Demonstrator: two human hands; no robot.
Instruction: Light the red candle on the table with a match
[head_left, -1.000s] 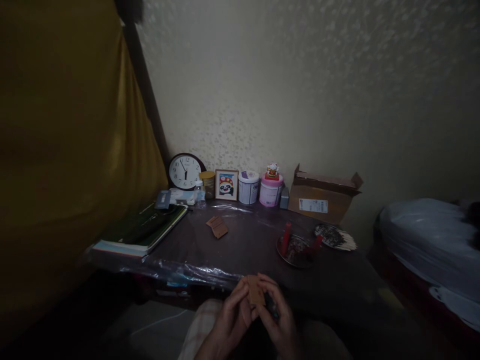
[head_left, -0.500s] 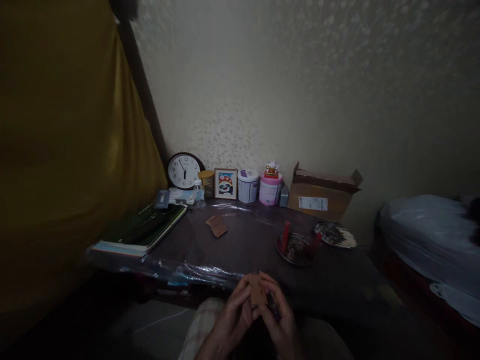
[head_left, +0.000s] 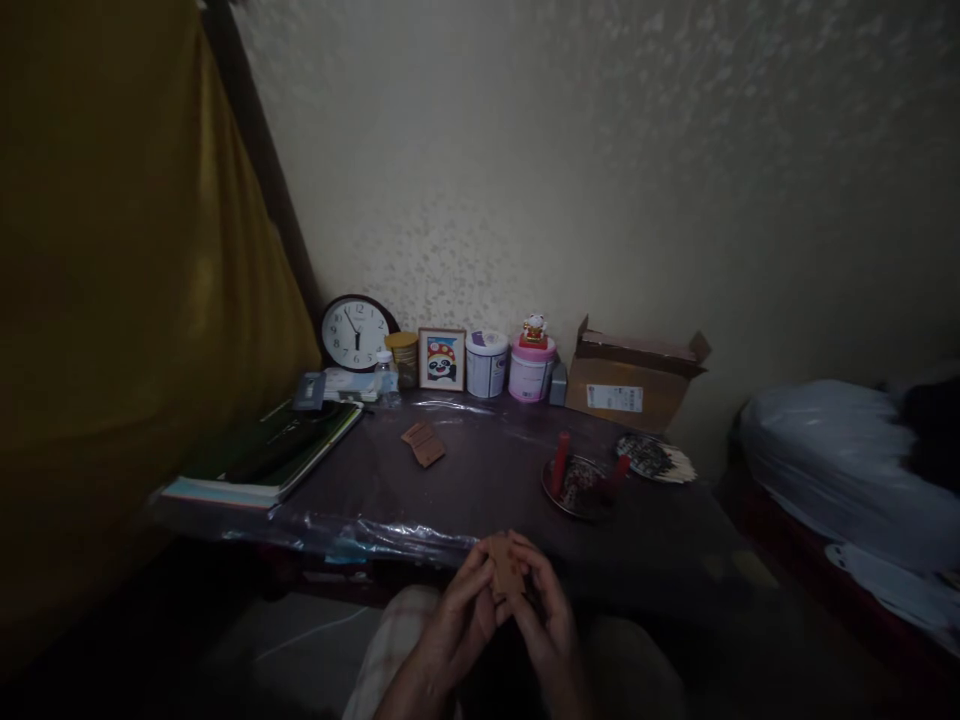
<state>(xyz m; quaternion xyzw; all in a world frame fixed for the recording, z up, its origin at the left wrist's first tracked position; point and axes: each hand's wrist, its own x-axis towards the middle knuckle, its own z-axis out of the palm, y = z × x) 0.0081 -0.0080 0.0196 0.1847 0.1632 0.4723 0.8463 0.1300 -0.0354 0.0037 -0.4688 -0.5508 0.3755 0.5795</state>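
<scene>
Both my hands meet at the table's near edge and hold a small brown card-like piece between them. My left hand pinches its left side with curled fingers. My right hand closes on its right side. Farther out on the dark table lie two or three similar brown pieces. It is dim and I cannot make out what the piece is.
Along the wall stand a clock, a framed panda picture, two tubs and an open cardboard box. Books lie left, a dish with red candles right. A yellow curtain hangs left; a bed is right.
The view has swung slightly, so everything sits a little further left and higher. My hands keep holding the brown piece in much the same pose.
</scene>
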